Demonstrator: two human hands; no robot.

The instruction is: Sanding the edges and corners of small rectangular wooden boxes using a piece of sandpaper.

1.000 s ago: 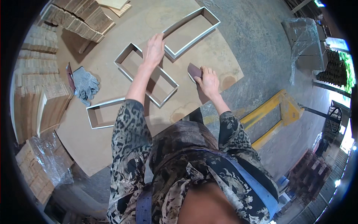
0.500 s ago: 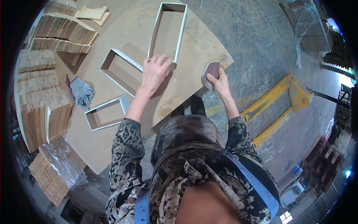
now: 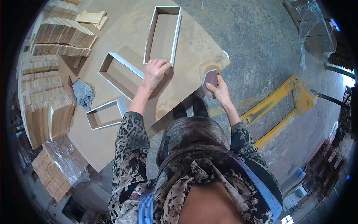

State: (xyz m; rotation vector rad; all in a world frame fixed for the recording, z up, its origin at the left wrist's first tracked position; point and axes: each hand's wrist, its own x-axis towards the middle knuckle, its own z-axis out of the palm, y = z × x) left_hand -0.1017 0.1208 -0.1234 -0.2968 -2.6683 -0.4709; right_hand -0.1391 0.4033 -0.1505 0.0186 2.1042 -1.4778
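Observation:
A long rectangular wooden frame (image 3: 177,37) with white edges and brown inner walls lies on the brown board tabletop (image 3: 194,41). My left hand (image 3: 154,74) is closed over its near end, fingers curled on the edge and partly hidden. Beyond the table's near right edge, my right hand (image 3: 220,90) grips a piece of sandpaper (image 3: 211,77), reddish-brown on its face and bent at the edge. Two more such frames rest left of my left hand: a middle-sized frame (image 3: 126,61) partly behind my wrist, and a smaller frame (image 3: 97,108) beside my forearm.
Stacks of wooden slats (image 3: 61,35) line the table's left side, near a grey work glove (image 3: 83,93). Plastic-wrapped wood (image 3: 52,171) stands at lower left. A yellow pallet jack (image 3: 276,106) sits on the concrete floor at right, with wrapped cartons (image 3: 317,35) at far right.
My left hand has settled onto the long frame's near end, its fingers more curled. That frame sits slightly farther left in view. My right hand still holds the sandpaper, now slightly lower.

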